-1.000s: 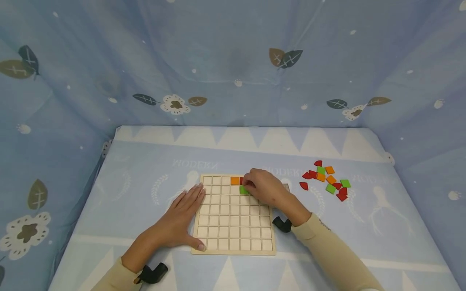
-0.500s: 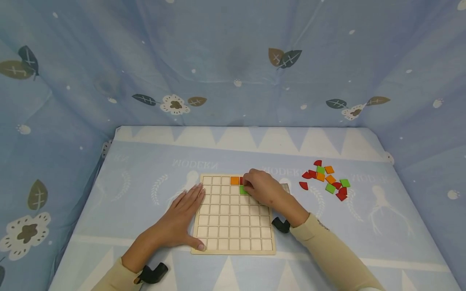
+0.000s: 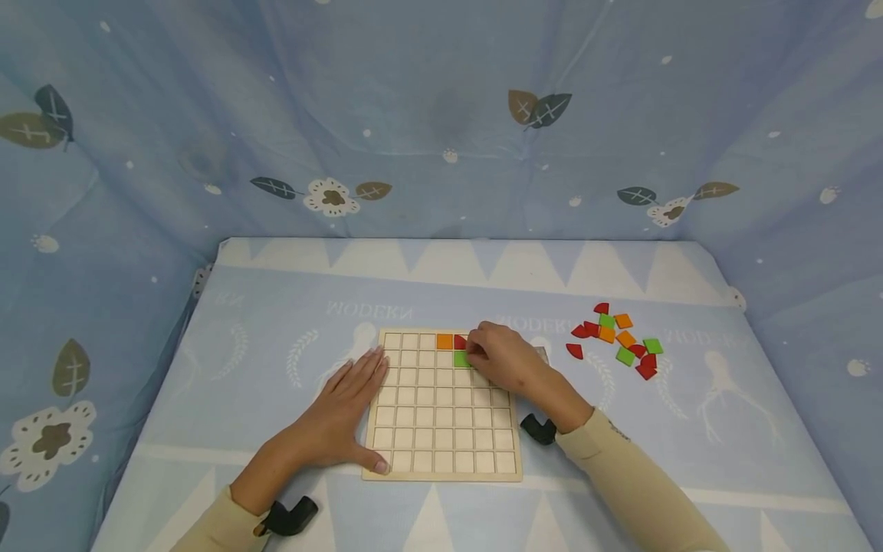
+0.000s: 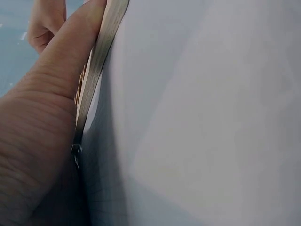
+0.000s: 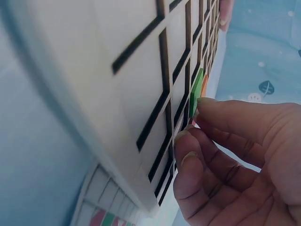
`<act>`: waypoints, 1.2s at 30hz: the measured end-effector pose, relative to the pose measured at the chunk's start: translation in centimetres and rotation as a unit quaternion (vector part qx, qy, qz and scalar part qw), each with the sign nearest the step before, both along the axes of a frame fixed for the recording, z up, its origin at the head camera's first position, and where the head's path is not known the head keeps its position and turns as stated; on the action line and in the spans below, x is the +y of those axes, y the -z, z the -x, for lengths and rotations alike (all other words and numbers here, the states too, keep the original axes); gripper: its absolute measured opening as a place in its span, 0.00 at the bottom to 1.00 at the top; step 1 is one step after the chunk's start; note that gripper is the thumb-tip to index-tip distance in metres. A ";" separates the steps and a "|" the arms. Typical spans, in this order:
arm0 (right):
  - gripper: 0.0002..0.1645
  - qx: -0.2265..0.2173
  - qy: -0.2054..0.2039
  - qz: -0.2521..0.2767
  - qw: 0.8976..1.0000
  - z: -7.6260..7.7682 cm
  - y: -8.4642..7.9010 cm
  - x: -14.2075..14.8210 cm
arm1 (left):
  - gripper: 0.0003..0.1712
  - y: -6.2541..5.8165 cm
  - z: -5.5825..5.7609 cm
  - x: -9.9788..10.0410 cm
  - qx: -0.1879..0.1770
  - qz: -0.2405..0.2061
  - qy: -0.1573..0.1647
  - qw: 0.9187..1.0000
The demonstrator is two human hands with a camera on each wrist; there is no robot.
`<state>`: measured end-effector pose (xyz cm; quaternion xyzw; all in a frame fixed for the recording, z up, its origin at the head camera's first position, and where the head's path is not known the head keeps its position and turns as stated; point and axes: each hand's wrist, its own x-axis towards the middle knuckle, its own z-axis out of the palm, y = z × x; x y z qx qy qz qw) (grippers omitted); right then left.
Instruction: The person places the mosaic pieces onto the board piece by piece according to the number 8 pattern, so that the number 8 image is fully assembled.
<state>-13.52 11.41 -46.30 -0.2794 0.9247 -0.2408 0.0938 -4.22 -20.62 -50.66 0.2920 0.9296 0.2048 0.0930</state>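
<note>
A wooden grid board (image 3: 416, 418) lies on the table. Near its far edge sit an orange square tile (image 3: 444, 342), a red quarter-circle tile (image 3: 460, 343) and, one row nearer, a green square tile (image 3: 461, 359). My left hand (image 3: 345, 414) lies spread along the board's left side, thumb on the near left corner. My right hand (image 3: 507, 359) has its curled thumb and fingers at the red tile's right edge. In the right wrist view, its fingertips (image 5: 183, 136) meet close beside the green tile; I cannot tell whether they pinch anything.
Several loose red, green and orange tiles (image 3: 607, 334) lie scattered on the table to the right. A card (image 5: 101, 188) printed with a grid and coloured patches shows past the board's edge. Blue patterned fabric (image 3: 441, 153) surrounds the table.
My right hand has shifted slightly to the right, so more of the red tile shows. The left hand has stayed on the board's left side.
</note>
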 end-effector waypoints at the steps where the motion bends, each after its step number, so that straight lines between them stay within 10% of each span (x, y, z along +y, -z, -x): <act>1: 0.05 0.000 0.001 0.002 1.000 0.0 -0.1 0.1 | 0.90 0.0 0.0 0.0 0.002 -0.001 0.001 1.000; 36: 0.14 0.031 0.097 0.032 0.994 -0.1 -4.7 11.9 | 0.88 -0.1 -0.1 0.0 0.009 -0.016 0.006 1.000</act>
